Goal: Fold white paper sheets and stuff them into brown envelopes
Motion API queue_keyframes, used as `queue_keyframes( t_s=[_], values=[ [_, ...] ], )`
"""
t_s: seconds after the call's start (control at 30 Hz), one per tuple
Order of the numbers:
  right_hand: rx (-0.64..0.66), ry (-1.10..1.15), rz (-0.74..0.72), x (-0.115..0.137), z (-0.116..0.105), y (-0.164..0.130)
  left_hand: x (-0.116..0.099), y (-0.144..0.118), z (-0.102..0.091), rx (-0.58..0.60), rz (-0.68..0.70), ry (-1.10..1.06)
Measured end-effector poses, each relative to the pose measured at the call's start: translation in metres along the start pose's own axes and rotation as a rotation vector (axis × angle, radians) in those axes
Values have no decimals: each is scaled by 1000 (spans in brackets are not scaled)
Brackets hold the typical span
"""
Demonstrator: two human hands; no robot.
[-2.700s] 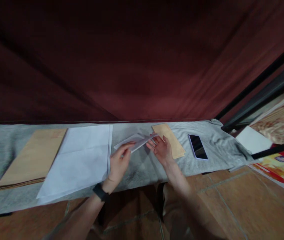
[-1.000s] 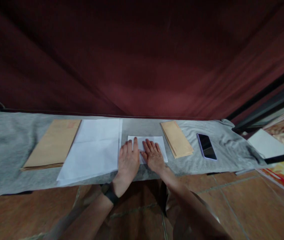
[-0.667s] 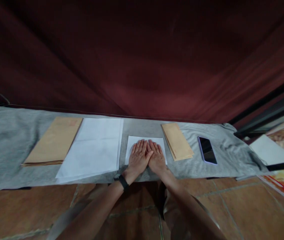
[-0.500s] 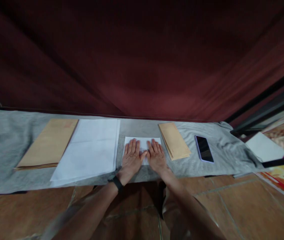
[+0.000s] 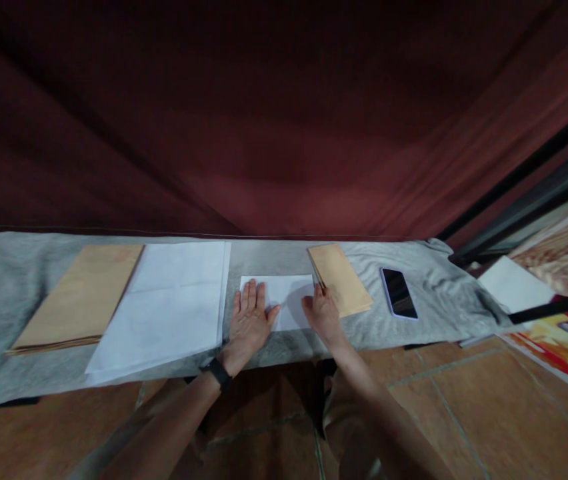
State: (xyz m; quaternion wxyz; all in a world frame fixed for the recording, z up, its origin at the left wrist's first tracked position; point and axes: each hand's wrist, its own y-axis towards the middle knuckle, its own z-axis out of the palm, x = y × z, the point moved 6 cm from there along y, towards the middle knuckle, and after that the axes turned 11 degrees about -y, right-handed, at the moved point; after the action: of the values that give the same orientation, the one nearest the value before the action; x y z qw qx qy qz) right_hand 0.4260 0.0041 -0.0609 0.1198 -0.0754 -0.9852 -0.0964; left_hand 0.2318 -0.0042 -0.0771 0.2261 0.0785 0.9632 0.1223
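A small folded sheet of white paper (image 5: 289, 293) lies flat on the grey cloth in front of me. My left hand (image 5: 251, 321) rests palm down over its left part, fingers stretched out and thumb spread. At the paper's right edge is my right hand (image 5: 323, 313), its fingers curled in and its thumb pointing left. Those fingers also meet the left edge of a small brown envelope (image 5: 347, 280). Whether they pinch paper or envelope is hidden.
Large white sheets (image 5: 179, 293) lie on the left, beside a stack of big brown envelopes (image 5: 81, 290). A phone (image 5: 399, 293) lies on the right of the grey cloth (image 5: 444, 287). A dark red curtain (image 5: 284, 167) hangs behind; tiled floor (image 5: 444, 400) shows below.
My right hand has left its flat position on the paper, moved right to the paper's edge and curled its fingers. My left hand stays flat on the paper. The view shifts slightly.
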Motion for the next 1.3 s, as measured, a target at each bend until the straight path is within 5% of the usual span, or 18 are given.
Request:
queue_keyframes(
  t_s=[0.3, 0.37, 0.47, 0.57, 0.7, 0.83, 0.97, 1.1, 1.3],
  values=[
    [162, 555, 66, -8, -3, 26, 0, 4, -4, -2, -14, -88],
    [62, 621, 55, -9, -23, 31, -4, 10, -17, -43, 1, -156],
    [-348, 728, 13, -17, -71, 30, -11, 22, -49, -187, 60, -319],
    [-399, 615, -214, -4, -91, 20, -4, 31, -80, -342, 49, -566],
    [-113, 313, -633, 38, -63, -9, 17, 39, -97, -472, 0, -814],
    [93, 37, -845, 63, -29, -40, 10, 43, -68, -115, 50, -803],
    [184, -66, -912, 68, -21, -54, -11, 24, -22, 243, 161, -533],
    [163, -7, -910, 61, -17, -58, -22, 2, 2, 323, 302, -217],
    [72, 59, -878, 52, -4, -65, -23, 11, 1, 321, 313, -71]
  ],
)
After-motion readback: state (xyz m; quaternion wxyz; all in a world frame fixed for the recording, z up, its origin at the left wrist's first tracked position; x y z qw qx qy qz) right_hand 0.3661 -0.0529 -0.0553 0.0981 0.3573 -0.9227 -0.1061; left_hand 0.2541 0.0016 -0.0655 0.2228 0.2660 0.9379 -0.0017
